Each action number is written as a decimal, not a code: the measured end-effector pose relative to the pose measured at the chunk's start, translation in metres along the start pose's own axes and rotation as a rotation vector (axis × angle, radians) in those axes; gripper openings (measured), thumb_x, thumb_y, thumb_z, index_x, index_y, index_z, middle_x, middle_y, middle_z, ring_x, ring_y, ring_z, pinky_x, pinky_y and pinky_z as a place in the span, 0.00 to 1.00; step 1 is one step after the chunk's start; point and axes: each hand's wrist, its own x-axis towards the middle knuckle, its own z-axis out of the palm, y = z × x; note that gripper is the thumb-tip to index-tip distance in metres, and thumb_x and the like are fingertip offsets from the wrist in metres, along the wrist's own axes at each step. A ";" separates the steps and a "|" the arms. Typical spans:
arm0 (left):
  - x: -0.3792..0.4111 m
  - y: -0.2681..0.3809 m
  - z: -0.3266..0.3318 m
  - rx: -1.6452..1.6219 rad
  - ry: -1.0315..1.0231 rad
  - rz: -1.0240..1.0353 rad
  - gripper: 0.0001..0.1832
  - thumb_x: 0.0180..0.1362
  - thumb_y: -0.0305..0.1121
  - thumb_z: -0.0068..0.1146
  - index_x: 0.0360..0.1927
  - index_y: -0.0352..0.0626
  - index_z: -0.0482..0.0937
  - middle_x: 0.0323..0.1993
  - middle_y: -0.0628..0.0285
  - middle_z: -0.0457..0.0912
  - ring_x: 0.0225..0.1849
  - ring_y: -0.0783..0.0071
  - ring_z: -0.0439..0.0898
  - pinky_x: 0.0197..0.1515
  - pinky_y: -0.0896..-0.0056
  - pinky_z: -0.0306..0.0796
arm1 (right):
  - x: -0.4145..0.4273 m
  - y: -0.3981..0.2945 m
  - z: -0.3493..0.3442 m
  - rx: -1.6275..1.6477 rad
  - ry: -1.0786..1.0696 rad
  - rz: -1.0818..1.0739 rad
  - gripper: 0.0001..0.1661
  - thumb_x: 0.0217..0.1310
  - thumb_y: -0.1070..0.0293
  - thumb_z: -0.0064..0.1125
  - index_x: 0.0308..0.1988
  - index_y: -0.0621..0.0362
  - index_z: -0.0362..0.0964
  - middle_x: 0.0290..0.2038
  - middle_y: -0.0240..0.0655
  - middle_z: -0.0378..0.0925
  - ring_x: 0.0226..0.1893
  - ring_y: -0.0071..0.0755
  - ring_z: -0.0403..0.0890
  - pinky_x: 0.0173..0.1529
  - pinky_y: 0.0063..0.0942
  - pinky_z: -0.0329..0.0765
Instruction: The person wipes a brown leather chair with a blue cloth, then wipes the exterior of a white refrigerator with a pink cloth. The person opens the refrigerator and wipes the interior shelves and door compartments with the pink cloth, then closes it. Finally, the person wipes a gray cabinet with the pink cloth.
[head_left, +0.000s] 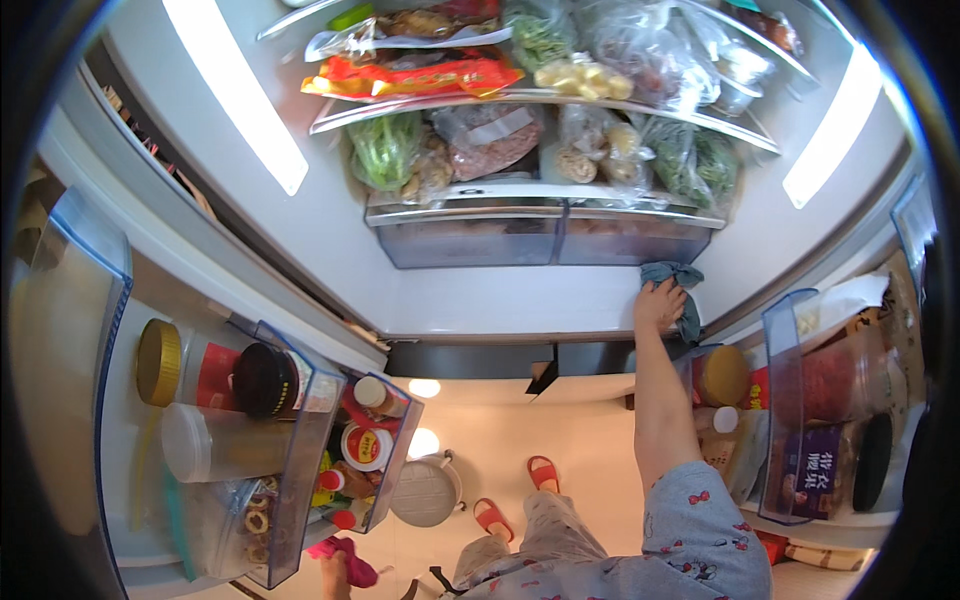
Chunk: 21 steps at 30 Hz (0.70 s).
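My right hand (660, 306) presses a grey-green cloth (688, 319) against the right front corner of the white refrigerator floor (517, 300). Part of the cloth bunches up beyond my fingers, and another part hangs towards the front edge. Low on the left, my left hand (334, 574) grips a crumpled magenta cloth (358, 566), beside the lower end of the left door. Just behind the grey-green cloth stand two clear bluish crisper drawers (472, 241), pushed in under the lowest shelf.
Both refrigerator doors stand open, with jars in the left door bin (307, 480) and packages in the right door bin (784, 450). Bagged vegetables (386, 150) and a red package (412, 75) fill the shelves. A round grey stool-like object (424, 491) is on the floor.
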 end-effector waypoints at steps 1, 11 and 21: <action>-0.009 0.027 0.004 0.141 0.164 0.050 0.22 0.57 0.27 0.45 0.56 0.36 0.74 0.48 0.50 0.81 0.40 0.64 0.82 0.40 0.67 0.76 | -0.018 -0.014 0.004 -0.016 -0.095 -0.082 0.31 0.61 0.55 0.53 0.58 0.65 0.67 0.57 0.52 0.69 0.61 0.53 0.66 0.66 0.49 0.60; 0.023 0.118 -0.036 0.326 0.354 0.306 0.19 0.59 0.29 0.47 0.54 0.36 0.74 0.47 0.52 0.81 0.40 0.65 0.81 0.40 0.66 0.76 | -0.241 -0.261 -0.039 0.769 -0.224 -1.049 0.27 0.53 0.66 0.58 0.54 0.62 0.71 0.56 0.48 0.70 0.60 0.54 0.67 0.64 0.50 0.63; 0.029 0.098 -0.024 0.312 0.308 0.284 0.17 0.60 0.31 0.49 0.52 0.36 0.75 0.45 0.53 0.80 0.40 0.65 0.80 0.40 0.66 0.76 | -0.011 0.008 0.000 -0.117 -0.017 -0.248 0.17 0.58 0.64 0.54 0.47 0.52 0.78 0.52 0.41 0.73 0.55 0.47 0.72 0.58 0.49 0.67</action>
